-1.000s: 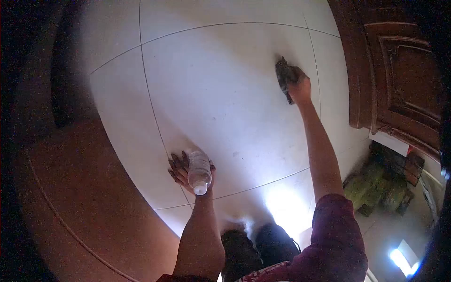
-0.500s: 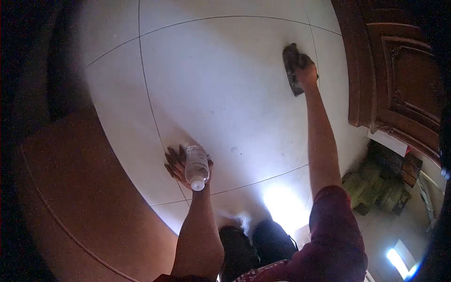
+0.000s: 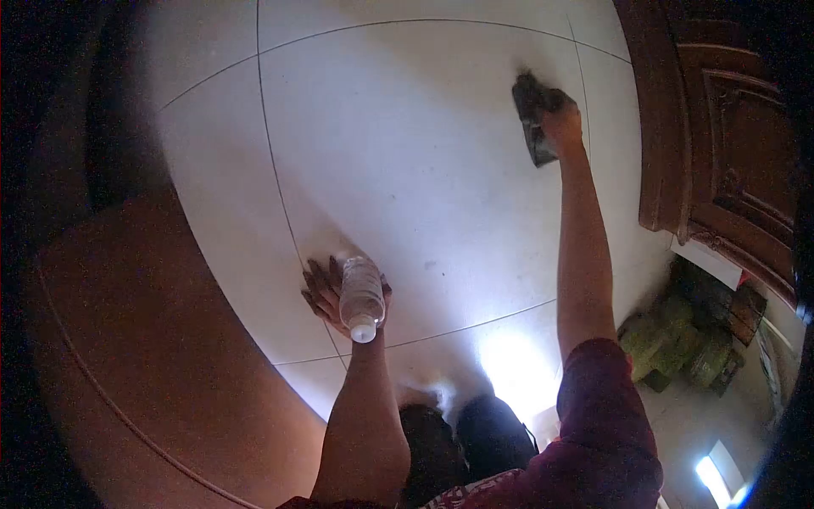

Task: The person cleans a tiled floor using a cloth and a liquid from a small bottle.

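My left hand [image 3: 324,293] rests on the pale tiled floor [image 3: 398,153] with its fingers spread. Between its thumb and fingers it holds a clear plastic bottle [image 3: 362,288], whose white cap points back toward me. Farther out, at the upper right, my right hand [image 3: 562,123] is closed on a dark, long folded cloth [image 3: 532,114] pressed against the tiles. Motion blurs the cloth's outline, and my hand hides part of it.
A carved dark wooden cabinet [image 3: 666,127] borders the floor at right. Greenish bundled things [image 3: 678,343] lie below it. A brown surface with a cord-like edge [image 3: 161,339] runs along the left. My dark-covered legs [image 3: 492,437] are at the bottom.
The whole view has shifted slightly. My right hand and the cloth have moved a little relative to the tile lines; my left hand stays planted with the bottle.
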